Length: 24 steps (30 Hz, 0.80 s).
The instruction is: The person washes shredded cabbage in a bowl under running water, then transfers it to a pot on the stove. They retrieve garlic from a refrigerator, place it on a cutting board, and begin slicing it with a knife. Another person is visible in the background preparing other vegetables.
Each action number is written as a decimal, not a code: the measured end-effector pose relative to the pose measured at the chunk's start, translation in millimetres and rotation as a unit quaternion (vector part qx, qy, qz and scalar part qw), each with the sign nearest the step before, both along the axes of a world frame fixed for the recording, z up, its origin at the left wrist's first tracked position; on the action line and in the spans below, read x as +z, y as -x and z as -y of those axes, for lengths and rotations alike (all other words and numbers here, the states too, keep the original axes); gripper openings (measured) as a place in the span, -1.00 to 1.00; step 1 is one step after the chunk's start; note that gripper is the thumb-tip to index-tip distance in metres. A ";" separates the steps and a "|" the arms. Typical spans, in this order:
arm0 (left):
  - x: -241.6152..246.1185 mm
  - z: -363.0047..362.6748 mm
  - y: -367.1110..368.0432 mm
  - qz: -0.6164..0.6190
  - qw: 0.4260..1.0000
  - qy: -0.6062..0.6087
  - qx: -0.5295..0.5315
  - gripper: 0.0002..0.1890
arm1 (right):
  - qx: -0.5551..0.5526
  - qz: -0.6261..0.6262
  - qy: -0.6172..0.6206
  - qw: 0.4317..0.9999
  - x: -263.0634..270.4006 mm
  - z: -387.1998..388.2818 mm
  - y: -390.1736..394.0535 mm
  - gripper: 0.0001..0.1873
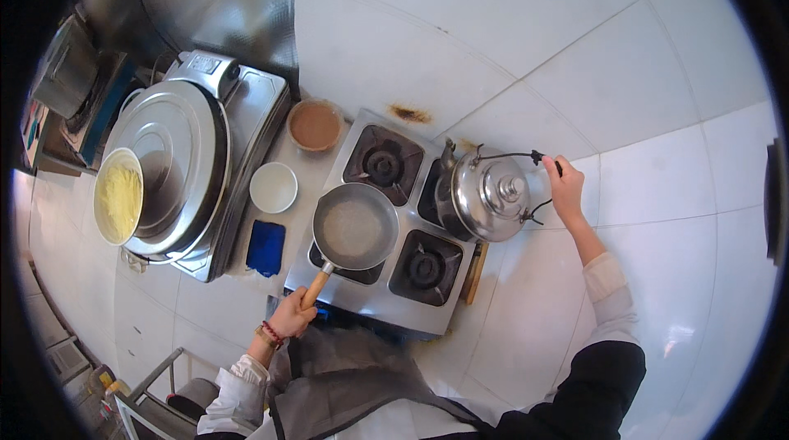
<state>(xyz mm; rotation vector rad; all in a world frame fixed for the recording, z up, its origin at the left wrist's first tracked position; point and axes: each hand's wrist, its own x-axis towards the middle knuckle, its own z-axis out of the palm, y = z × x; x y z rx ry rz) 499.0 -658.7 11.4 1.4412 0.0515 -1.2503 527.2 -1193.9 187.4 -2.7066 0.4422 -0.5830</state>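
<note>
My left hand (291, 315) is closed around the wooden handle of a grey frying pan (356, 227). The pan is over the front left burner of a steel gas stove (404, 292), and no food shows in it. At the right, my right hand (564, 186) grips the black bail handle of a stainless-steel kettle (493, 196). The kettle, its knobbed lid on and its spout toward the wall, is above the back right burner. Whether it rests there or is raised, I cannot tell.
Left of the stove are a brown bowl (315, 125), a white bowl (273, 188) and a blue cloth (265, 248). A bowl of yellow shreds (121, 193) sits on a large round lidded griddle (179, 132). White wall tiles (431, 27) border the stove.
</note>
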 end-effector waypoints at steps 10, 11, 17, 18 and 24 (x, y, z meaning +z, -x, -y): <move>-25.0 3.8 18.7 0.062 0.998 -0.007 -0.028 -0.78 | -0.038 0.025 -0.077 0.996 -0.1 -1.8 8.9 -0.52; -27.5 4.3 17.7 0.057 0.998 -0.004 -0.023 -0.78 | -0.032 0.029 -0.065 0.997 -0.7 -1.0 8.5 -0.52; -38.0 2.2 18.3 0.079 0.996 -0.020 -0.026 -0.81 | -0.048 0.000 -0.018 0.999 -7.6 21.4 -2.6 -0.57; -39.8 2.4 17.6 0.082 0.996 -0.017 -0.022 -0.81 | -0.077 -0.043 -0.021 0.996 -7.0 29.5 -3.7 -0.63; -49.0 -3.4 21.4 0.054 0.998 0.001 -0.026 -0.81 | -0.049 0.040 0.269 0.961 -15.1 23.7 46.6 -0.68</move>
